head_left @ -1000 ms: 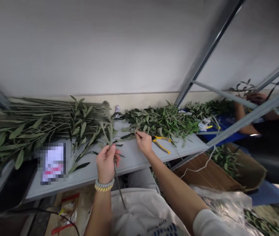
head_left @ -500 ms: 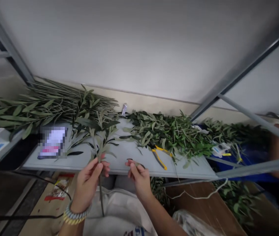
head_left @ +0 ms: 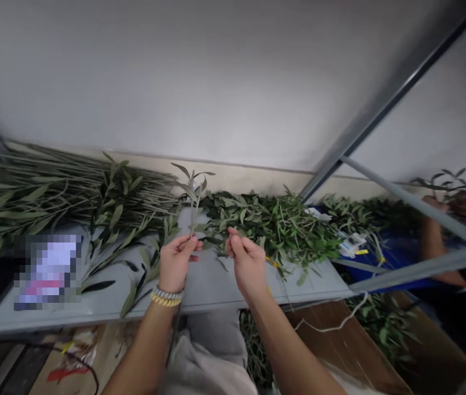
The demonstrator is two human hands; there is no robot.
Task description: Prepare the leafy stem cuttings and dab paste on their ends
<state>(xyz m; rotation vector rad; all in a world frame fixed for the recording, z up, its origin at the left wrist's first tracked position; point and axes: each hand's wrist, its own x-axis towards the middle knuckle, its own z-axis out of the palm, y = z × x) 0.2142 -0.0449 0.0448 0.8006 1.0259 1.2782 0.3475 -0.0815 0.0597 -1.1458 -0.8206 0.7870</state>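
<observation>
My left hand [head_left: 175, 263], with coiled bands at the wrist, pinches a thin leafy stem [head_left: 194, 200] between thumb and fingers. The stem stands upright above the table, its few leaves at the top. A short way to the right is my right hand [head_left: 247, 260], its fingers curled closed; whatever they may hold is hidden. Behind that hand a bit of the yellow-handled pliers [head_left: 272, 263] shows. Loose leafy sprigs [head_left: 134, 274] lie on the table left of my left hand.
Long bare-stemmed branches [head_left: 134, 184] are heaped at the back left, near a blurred phone [head_left: 47, 271]. A pile of green leaves [head_left: 270, 216] lies at the back right of the grey table [head_left: 212, 280]. Metal bars [head_left: 414, 219] cross on the right, with another person's arm [head_left: 432, 236] beyond.
Both hands have moved up and forward over the table, the left carrying the leafy stem. The view has shifted, and the pliers are now mostly covered by my right hand.
</observation>
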